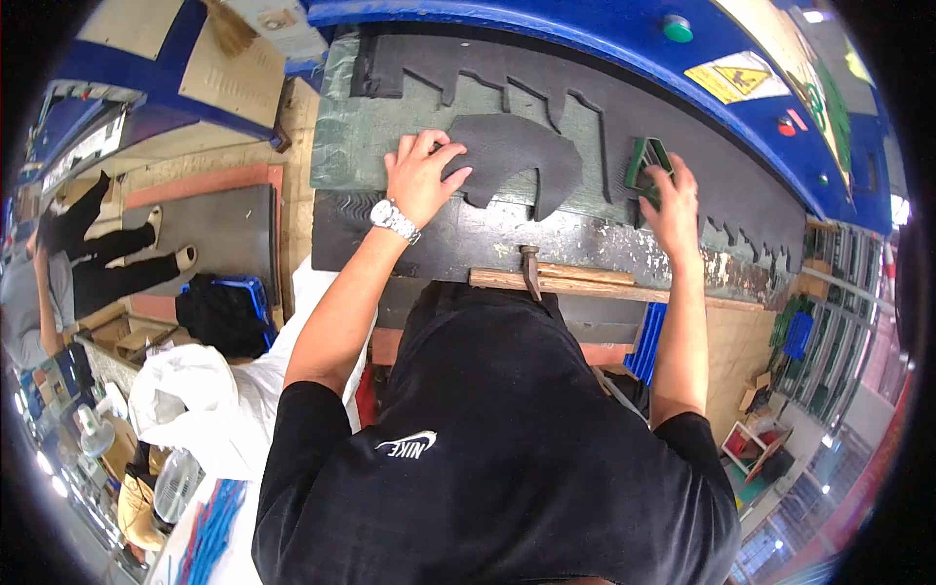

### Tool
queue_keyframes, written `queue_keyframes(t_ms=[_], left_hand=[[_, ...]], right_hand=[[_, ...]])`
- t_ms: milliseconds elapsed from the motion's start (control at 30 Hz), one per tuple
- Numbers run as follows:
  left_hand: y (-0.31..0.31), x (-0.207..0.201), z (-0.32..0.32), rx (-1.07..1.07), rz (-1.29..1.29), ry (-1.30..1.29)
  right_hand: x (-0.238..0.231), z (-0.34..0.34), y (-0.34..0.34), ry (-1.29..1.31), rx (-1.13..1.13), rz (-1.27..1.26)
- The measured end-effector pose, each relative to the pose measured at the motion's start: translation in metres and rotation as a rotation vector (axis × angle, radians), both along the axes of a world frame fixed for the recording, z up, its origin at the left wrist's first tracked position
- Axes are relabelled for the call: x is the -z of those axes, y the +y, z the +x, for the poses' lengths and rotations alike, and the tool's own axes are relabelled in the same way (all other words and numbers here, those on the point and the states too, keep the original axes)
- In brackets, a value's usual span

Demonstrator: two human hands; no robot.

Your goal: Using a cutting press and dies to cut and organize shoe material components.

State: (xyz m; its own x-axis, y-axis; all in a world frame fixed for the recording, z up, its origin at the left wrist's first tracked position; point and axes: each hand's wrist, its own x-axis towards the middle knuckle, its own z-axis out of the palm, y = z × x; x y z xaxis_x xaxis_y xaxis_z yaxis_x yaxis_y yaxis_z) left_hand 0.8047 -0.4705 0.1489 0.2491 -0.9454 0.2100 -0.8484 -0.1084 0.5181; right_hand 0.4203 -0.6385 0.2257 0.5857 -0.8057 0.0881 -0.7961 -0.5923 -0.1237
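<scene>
My left hand rests at the left edge of a loose, curved dark grey sheet piece, thumb and fingers apart. The piece lies on a green cutting board. To the right, my right hand grips a hollow green cutting die, with fingers reaching into its frame. The die stands near the lower edge of a large dark grey sheet. That sheet has a jagged edge where shapes are cut away. Whether the die presses on the sheet or is slightly above it, I cannot tell.
A blue machine beam with a green button spans the far side. A hammer lies by a wooden strip at the near edge. White sacks stand left; a person is farther left.
</scene>
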Motion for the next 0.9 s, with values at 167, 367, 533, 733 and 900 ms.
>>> queue_keyframes(t_ms=[167, 367, 533, 733, 900], left_hand=[[0.003, -0.001, -0.001, 0.009, -0.004, 0.012], [0.01, -0.005, 0.008, 0.054, 0.054, 0.058], [0.011, -0.012, 0.018, 0.101, 0.161, 0.186], [0.011, -0.014, 0.018, 0.087, 0.143, 0.219], [0.008, -0.008, 0.015, 0.051, 0.123, 0.131]], right_hand=[[0.001, -0.013, -0.021, -0.109, 0.175, 0.229], [-0.048, 0.034, -0.002, -0.323, -0.067, 0.263], [-0.029, 0.138, 0.007, -0.163, -0.474, 0.249], [-0.007, 0.188, 0.001, -0.093, -0.613, 0.379], [0.007, 0.193, 0.007, -0.073, -0.594, 0.341]])
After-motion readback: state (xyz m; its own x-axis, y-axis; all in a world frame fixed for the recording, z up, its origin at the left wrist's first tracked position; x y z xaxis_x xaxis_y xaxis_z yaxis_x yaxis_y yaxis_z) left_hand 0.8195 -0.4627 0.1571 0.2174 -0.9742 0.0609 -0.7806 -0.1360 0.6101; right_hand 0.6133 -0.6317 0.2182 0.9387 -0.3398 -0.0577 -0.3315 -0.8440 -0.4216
